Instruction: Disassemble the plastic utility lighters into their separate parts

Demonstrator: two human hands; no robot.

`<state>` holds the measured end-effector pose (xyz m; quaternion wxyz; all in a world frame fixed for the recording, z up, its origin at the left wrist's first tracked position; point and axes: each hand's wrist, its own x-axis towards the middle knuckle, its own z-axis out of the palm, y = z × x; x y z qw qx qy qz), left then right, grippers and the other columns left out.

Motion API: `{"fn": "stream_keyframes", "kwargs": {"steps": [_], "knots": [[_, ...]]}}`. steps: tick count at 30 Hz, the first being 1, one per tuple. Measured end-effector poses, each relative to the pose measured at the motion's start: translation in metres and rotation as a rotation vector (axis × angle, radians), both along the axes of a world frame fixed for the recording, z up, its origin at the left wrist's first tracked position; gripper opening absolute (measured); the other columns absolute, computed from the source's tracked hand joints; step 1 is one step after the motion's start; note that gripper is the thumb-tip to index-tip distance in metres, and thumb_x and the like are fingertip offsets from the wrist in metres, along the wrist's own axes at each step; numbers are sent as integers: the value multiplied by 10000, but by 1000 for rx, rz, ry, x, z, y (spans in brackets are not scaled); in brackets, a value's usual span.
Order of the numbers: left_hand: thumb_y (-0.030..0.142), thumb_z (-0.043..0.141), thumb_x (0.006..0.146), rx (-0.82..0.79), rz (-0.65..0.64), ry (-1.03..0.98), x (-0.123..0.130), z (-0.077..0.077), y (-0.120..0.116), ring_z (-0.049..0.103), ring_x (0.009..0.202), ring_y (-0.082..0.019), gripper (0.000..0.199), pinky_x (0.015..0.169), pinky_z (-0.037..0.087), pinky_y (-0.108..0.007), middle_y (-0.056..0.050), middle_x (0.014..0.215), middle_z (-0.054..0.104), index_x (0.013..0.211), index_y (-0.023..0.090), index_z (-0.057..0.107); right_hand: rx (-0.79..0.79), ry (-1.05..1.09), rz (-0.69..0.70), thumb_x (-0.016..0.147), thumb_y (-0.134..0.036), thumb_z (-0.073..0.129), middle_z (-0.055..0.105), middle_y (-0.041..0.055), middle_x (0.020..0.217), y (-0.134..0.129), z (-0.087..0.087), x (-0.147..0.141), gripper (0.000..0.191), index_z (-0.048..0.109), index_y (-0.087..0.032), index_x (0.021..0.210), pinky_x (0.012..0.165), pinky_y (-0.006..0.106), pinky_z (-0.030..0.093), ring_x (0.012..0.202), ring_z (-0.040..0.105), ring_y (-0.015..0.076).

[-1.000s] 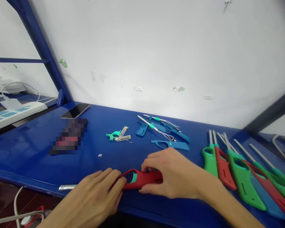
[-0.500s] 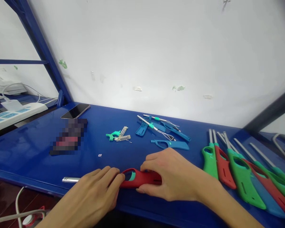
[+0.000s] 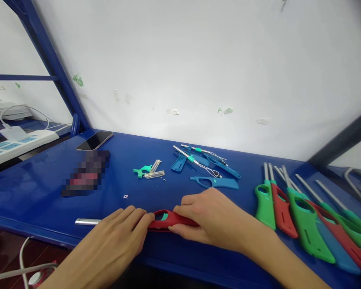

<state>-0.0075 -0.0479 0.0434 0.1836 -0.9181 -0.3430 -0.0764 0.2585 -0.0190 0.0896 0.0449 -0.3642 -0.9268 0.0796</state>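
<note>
A red long-necked lighter [image 3: 172,219] lies sideways near the front edge of the blue table, its silver tube pointing left. My left hand [image 3: 120,235] is closed over the lighter's neck end, hiding where tube and body meet. My right hand [image 3: 206,218] grips the handle between thumb and fingers, covering its right end. A teal trigger shows in the finger loop between the hands, and a dark line runs along the near side of the body. Beyond my right hand lies a blue lighter half-shell [image 3: 225,183].
Several assembled lighters [image 3: 309,224] lie at the right. Farther back are blue shells with metal tubes and wires [image 3: 195,159], and green and clear lighter parts [image 3: 150,170]. A phone [image 3: 94,141], a blurred dark item [image 3: 87,174] and a white power strip [image 3: 24,145] are on the left.
The red lighter has shifted slightly left and rolled, so a dark line along its near side now shows. Both hands moved with it and keep their hold.
</note>
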Motion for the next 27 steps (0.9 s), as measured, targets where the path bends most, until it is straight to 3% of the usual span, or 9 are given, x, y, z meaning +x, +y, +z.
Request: {"fn": "stream_keyframes", "kwargs": {"steps": [5, 8, 14, 19, 22, 25, 27], "knots": [[-33, 382, 920, -32, -13, -79, -14, -10, 2, 770, 1048, -257, 561, 951, 581, -382, -76, 1207, 794, 1326, 213, 681, 19, -18, -8, 1126, -469, 533, 692, 4, 763, 2, -1, 1, 439, 736, -177, 869, 553, 335, 184, 629, 605, 145], [-16, 409, 924, -29, -12, -188, -24, -17, 5, 762, 1166, -227, 652, 993, 600, -353, -38, 1335, 770, 1476, 282, 586, 5, -14, -14, 1150, -468, 485, 712, 10, 794, 2, 1, 3, 467, 761, -183, 903, 570, 331, 230, 665, 639, 158], [1, 382, 910, -66, -26, -223, -29, -12, 7, 742, 1247, -215, 772, 1018, 624, -349, 8, 1440, 727, 1594, 347, 473, -118, 148, -24, 1158, -419, 497, 746, 11, 936, 7, 2, 14, 428, 825, -202, 988, 681, 294, 395, 772, 681, 144], [212, 501, 1073, -207, 40, -276, -26, -10, 6, 679, 1352, -198, 517, 1130, 541, -309, 47, 1481, 701, 1568, 359, 517, -128, 159, -74, 1153, -420, 503, 729, 24, 888, 17, -8, 22, 442, 797, -193, 912, 731, 305, 429, 805, 671, 177], [306, 506, 1100, -250, 49, -335, -24, -11, 7, 717, 1296, -186, 425, 1113, 552, -310, 72, 1429, 731, 1512, 384, 577, -117, 162, -96, 1162, -427, 474, 752, 25, 940, 19, -10, 24, 408, 790, -214, 1016, 765, 319, 434, 886, 696, 203], [399, 508, 1110, -278, 86, -373, -21, -12, 8, 727, 1284, -211, 389, 1092, 575, -361, 58, 1407, 743, 1483, 399, 614, -148, 191, -107, 1087, -582, 580, 755, 5, 1010, 17, -7, 23, 374, 773, -266, 1136, 770, 322, 434, 913, 703, 212], [450, 538, 1097, -291, 102, -400, -20, -13, 10, 724, 1290, -237, 391, 1082, 587, -380, 36, 1400, 747, 1472, 396, 636, -168, 196, -111, 910, -728, 742, 745, -8, 1034, 14, -5, 22, 512, 761, -289, 1173, 749, 321, 433, 881, 697, 216]]}}
